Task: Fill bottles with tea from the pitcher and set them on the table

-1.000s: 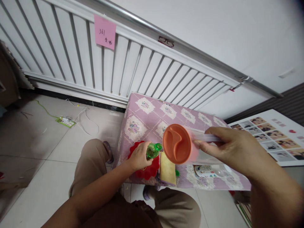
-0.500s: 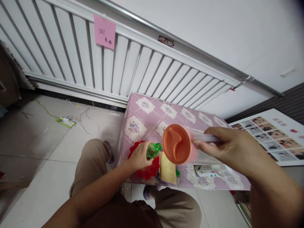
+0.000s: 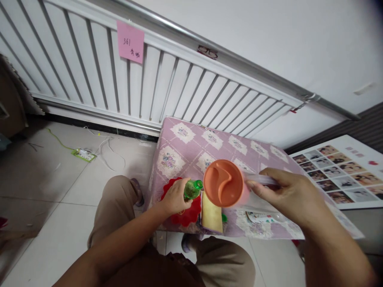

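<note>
My left hand [image 3: 177, 197] is wrapped round a green bottle [image 3: 192, 189], its open mouth tilted to the right. Beneath that hand lies a red scalloped plate [image 3: 191, 215]. My right hand [image 3: 284, 193] grips the handle of a clear pitcher [image 3: 254, 201], which lies tipped on its side in the air. The pitcher's orange lid [image 3: 217, 184] faces left, close to the bottle's mouth but apart from it. Below the lid rests a yellow cloth or pad [image 3: 212, 215], with a green cap [image 3: 224, 218] beside it. A clear labelled bottle [image 3: 260, 217] lies partly hidden behind the pitcher.
A purple flowered cloth [image 3: 191, 145] covers the low table against the white radiator [image 3: 167, 83]. To the right leans a photo board [image 3: 344, 171]. On the floor at left lie a green power strip [image 3: 83, 154] and loose cables.
My right hand and the pitcher have shifted slightly, and the orange lid sits a little lower. My left hand with the green bottle has stayed nearly in place.
</note>
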Tool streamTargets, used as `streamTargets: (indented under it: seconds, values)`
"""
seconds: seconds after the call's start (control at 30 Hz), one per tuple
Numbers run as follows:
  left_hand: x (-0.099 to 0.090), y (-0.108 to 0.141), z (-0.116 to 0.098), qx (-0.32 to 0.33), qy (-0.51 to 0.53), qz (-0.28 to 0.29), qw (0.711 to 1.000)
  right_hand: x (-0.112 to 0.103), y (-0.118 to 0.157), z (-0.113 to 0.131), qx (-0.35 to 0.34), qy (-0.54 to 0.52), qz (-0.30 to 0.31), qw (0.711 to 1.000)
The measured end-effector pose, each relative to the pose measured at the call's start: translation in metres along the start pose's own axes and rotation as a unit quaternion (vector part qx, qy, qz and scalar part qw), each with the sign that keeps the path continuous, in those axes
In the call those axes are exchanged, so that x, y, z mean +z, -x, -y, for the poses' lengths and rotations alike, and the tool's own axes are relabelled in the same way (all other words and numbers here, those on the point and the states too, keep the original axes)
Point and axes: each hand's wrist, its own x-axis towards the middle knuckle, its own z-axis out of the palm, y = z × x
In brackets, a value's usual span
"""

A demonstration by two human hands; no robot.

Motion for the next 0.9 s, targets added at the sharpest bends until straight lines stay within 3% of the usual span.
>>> streamTargets:
  seconds: [0.23, 0.5, 0.6, 0.7, 0.77, 0.9]
  values:
    - [0.002, 0.0, 0.003, 0.016, 0.004, -0.005, 1.0, 0.022, 0.019, -0.017, 0.047, -0.114, -0.024, 0.992]
    - [0.001, 0.002, 0.0, -0.006, 0.007, 0.0, 1.0, 0.044, 0.027, -0.043, 0.123, -0.25, -0.097, 0.956]
    - [0.0, 0.003, -0.001, -0.015, 0.003, 0.0, 1.0, 0.053, 0.024, -0.058, 0.184, -0.294, -0.155, 0.925]
    - [-0.003, 0.003, -0.004, -0.024, 0.003, 0.009, 1.0, 0.071, 0.017, -0.069, 0.239, -0.361, -0.233, 0.871]
    - [-0.004, 0.003, -0.006, -0.029, 0.003, 0.014, 0.999, 0.09, 0.011, -0.075, 0.252, -0.399, -0.278, 0.837]
    - [-0.002, 0.003, -0.004, -0.028, -0.001, 0.003, 1.0, 0.139, -0.005, -0.084, 0.268, -0.43, -0.327, 0.798]
